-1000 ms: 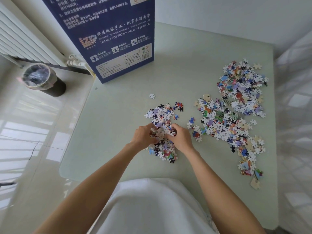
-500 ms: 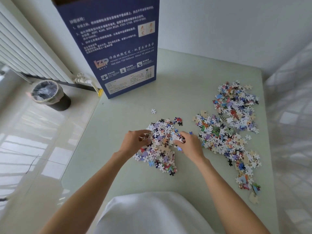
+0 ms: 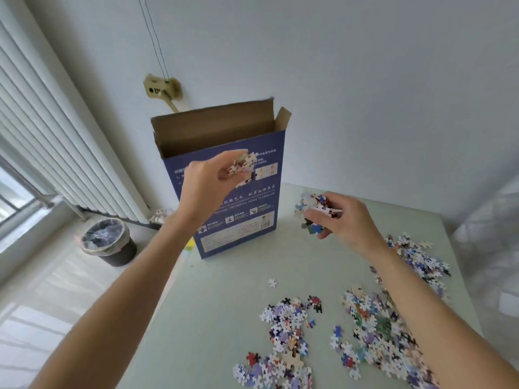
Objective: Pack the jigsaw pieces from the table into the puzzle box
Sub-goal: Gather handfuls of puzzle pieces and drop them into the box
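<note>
A tall blue puzzle box (image 3: 241, 220) stands upright at the table's far left with its brown top flaps open. My left hand (image 3: 205, 186) is raised in front of the box's upper face and pinches a clump of jigsaw pieces (image 3: 241, 164) just below the opening. My right hand (image 3: 342, 217) is lifted to the right of the box and grips another handful of pieces (image 3: 314, 211). Loose pieces lie on the pale green table (image 3: 224, 304): one pile (image 3: 283, 341) near the front middle, a larger spread (image 3: 393, 327) to the right under my right forearm.
One stray piece (image 3: 271, 283) lies alone between the box and the piles. A black bin with a plastic liner (image 3: 108, 241) stands on the floor left of the table, below a white radiator (image 3: 56, 153). A wall is close behind the box.
Both hands have risen from the front pile, each carrying pieces, toward the box. The camera has tilted upward, so the box's open top shows.
</note>
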Action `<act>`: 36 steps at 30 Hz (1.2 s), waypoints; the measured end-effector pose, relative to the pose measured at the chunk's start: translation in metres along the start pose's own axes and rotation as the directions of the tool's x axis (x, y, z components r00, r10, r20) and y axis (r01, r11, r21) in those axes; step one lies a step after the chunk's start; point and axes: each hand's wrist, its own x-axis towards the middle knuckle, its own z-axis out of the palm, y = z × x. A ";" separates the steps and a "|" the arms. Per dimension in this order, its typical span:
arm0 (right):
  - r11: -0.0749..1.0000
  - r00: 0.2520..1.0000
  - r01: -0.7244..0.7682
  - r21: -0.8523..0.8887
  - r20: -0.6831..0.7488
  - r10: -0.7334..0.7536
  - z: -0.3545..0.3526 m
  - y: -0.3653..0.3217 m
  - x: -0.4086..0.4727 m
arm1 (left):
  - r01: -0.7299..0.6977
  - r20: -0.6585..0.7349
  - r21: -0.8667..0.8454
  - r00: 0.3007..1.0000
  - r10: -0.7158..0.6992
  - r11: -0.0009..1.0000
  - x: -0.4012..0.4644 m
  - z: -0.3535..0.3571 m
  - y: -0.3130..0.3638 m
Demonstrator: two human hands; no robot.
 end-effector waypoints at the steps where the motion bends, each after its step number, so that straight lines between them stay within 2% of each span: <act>1: 1.000 1.000 0.030 -0.007 -0.002 -0.030 -0.002 -0.009 0.016 | -0.008 -0.055 0.011 0.998 0.008 1.000 0.020 -0.007 -0.002; 4: 0.991 0.993 0.119 -0.065 -0.009 -0.120 -0.005 -0.032 0.061 | -0.051 -0.133 0.095 0.989 0.064 0.994 0.064 -0.018 -0.019; 8: 0.960 0.971 0.236 -0.154 -0.013 -0.240 -0.002 -0.055 0.116 | -0.084 -0.027 0.303 0.995 0.096 0.949 0.091 -0.021 -0.048; 12: 0.904 0.937 0.336 -0.264 -0.006 -0.350 0.011 -0.077 0.165 | 0.004 0.184 0.378 0.980 -0.079 0.926 0.098 -0.023 -0.069; 14: 0.854 0.915 0.392 -0.343 0.054 -0.399 0.021 -0.085 0.183 | 0.027 0.287 0.444 0.943 -0.171 0.896 0.102 -0.025 -0.075; 16: 0.748 0.884 0.458 -0.481 0.158 -0.440 0.034 -0.088 0.197 | 0.029 0.338 0.463 0.918 -0.207 0.886 0.104 -0.026 -0.075; 19: 0.620 0.854 0.511 -0.595 0.267 -0.447 0.052 -0.087 0.212 | 0.036 0.328 0.458 0.922 -0.206 0.888 0.102 -0.028 -0.075; 24: 0.540 0.839 0.539 -0.646 0.352 -0.415 0.068 -0.086 0.222 | 0.057 0.286 0.407 0.940 -0.187 0.911 0.090 -0.033 -0.075; 28: 0.534 0.840 0.542 -0.649 0.403 -0.363 0.078 -0.086 0.225 | 0.058 0.233 0.366 0.960 -0.152 0.929 0.083 -0.037 -0.073; 36: 0.575 0.848 0.531 -0.622 0.385 -0.366 0.082 -0.086 0.222 | 0.008 0.176 0.380 0.981 -0.081 0.925 0.075 -0.035 -0.072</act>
